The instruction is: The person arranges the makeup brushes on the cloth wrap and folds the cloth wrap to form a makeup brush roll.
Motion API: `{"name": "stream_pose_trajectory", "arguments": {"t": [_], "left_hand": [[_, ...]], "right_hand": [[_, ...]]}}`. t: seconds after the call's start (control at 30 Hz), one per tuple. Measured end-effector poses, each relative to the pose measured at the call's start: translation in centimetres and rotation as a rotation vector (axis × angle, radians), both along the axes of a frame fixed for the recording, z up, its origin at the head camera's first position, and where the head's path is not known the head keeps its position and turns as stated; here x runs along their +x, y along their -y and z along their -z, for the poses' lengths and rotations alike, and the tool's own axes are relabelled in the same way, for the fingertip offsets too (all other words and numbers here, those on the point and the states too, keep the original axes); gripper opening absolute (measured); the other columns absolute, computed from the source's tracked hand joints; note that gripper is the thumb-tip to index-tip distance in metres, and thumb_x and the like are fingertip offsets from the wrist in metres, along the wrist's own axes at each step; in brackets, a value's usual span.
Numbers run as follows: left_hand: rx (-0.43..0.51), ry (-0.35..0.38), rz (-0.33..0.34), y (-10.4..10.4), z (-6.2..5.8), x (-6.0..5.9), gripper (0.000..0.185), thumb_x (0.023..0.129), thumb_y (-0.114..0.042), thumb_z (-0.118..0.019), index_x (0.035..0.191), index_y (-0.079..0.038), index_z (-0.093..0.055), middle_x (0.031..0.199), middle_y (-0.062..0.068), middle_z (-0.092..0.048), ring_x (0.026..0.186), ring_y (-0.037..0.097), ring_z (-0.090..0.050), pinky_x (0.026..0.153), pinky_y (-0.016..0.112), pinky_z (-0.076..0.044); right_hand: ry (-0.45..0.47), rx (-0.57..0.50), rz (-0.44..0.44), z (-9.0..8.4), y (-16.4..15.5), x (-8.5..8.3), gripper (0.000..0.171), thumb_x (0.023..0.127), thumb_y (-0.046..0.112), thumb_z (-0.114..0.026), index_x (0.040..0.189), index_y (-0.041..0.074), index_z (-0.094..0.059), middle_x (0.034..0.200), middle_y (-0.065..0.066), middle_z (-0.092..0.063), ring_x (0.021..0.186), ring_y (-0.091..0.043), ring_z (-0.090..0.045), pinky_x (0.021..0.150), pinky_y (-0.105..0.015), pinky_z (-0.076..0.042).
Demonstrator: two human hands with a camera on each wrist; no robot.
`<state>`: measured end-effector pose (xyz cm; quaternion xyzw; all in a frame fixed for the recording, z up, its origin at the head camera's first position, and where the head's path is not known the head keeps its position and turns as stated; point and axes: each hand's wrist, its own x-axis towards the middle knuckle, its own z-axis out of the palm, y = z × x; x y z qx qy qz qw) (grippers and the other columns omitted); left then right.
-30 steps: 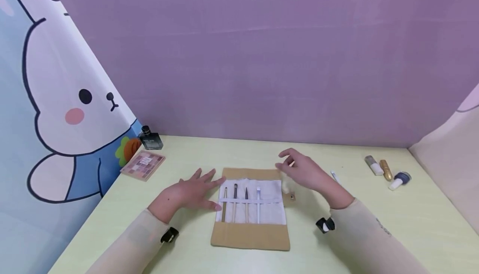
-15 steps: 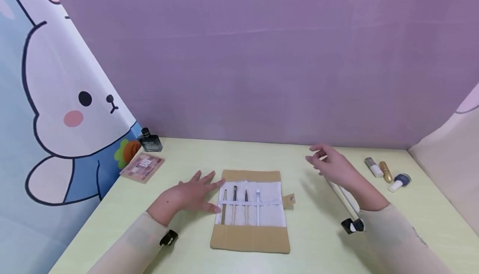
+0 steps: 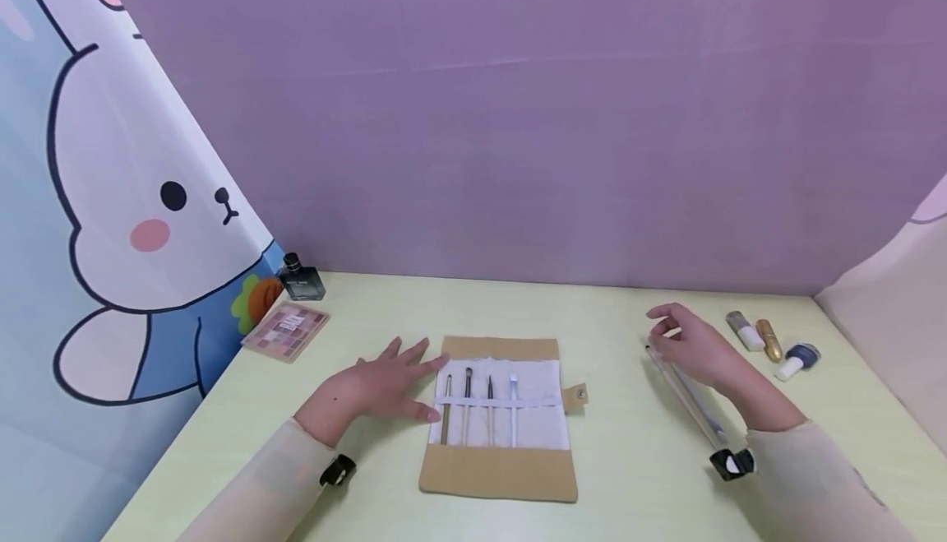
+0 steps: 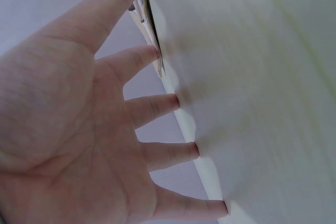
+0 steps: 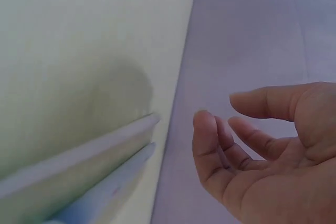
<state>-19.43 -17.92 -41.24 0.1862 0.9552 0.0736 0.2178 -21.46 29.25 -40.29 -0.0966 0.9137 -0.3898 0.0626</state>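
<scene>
A tan brush roll point(image 3: 497, 473) lies unrolled at the middle of the table, its white lining facing up. Several slim makeup brushes point(image 3: 468, 410) sit side by side under its elastic strap. My left hand point(image 3: 381, 386) rests with fingers spread at the roll's left edge; the left wrist view shows the fingertips on the tabletop. Over to the right, my right hand point(image 3: 688, 346) hovers with loosely bent fingers, nothing between thumb and forefinger point(image 5: 205, 145). Below it lie two slender sticks, a pale one point(image 3: 688, 398) and a bluish-white one point(image 5: 105, 187); their heads are not clear.
An eyeshadow palette point(image 3: 287, 331) and a dark perfume bottle point(image 3: 302, 282) stand at the back left. At the back right lie a grey-and-white bottle point(image 3: 744, 331), a gold tube point(image 3: 769, 340) and a navy nail polish bottle point(image 3: 801, 358). A purple cloth point(image 3: 518, 155) hangs behind the table.
My right hand has moved right, from the roll's upper right corner to above the two slender sticks. The roll's snap tab is uncovered. My left hand stays in place.
</scene>
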Motion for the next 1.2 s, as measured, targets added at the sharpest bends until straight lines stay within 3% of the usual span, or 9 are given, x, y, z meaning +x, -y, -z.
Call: {"name": "stream_pose_trajectory", "arguments": {"t": [0.3, 0.67, 1.2], "left_hand": [[-0.011, 0.006, -0.003, 0.0, 0.0, 0.0, 0.093, 0.092, -0.071, -0.07, 0.169, -0.037, -0.031, 0.182, 0.01, -0.014, 0.165, 0.056, -0.011, 0.11, 0.095, -0.022], [0.0, 0.013, -0.002, -0.2, -0.5, 0.2, 0.091, 0.094, -0.068, -0.07, 0.169, -0.036, -0.031, 0.182, 0.011, -0.014, 0.165, 0.056, -0.01, 0.11, 0.094, -0.023], [0.005, 0.021, -0.016, -0.1, -0.2, 0.1, 0.092, 0.092, -0.068, -0.071, 0.169, -0.038, -0.03, 0.183, 0.009, -0.013, 0.165, 0.055, -0.008, 0.112, 0.094, -0.021]], "right_hand": [[0.053, 0.092, -0.021, 1.3, -0.7, 0.4, 0.05, 0.106, 0.014, -0.061, 0.146, -0.011, -0.046, 0.12, -0.024, -0.066, 0.102, -0.027, -0.069, 0.077, -0.033, -0.056], [0.08, 0.17, -0.029, 1.3, -0.8, 0.5, 0.056, 0.099, 0.009, -0.067, 0.145, -0.013, -0.046, 0.12, -0.027, -0.066, 0.096, -0.026, -0.066, 0.076, -0.036, -0.056], [0.046, 0.255, -0.056, 1.7, -0.7, 0.4, 0.038, 0.093, 0.0, -0.067, 0.129, -0.01, -0.061, 0.108, -0.018, -0.071, 0.091, -0.023, -0.066, 0.075, -0.036, -0.055]]}}
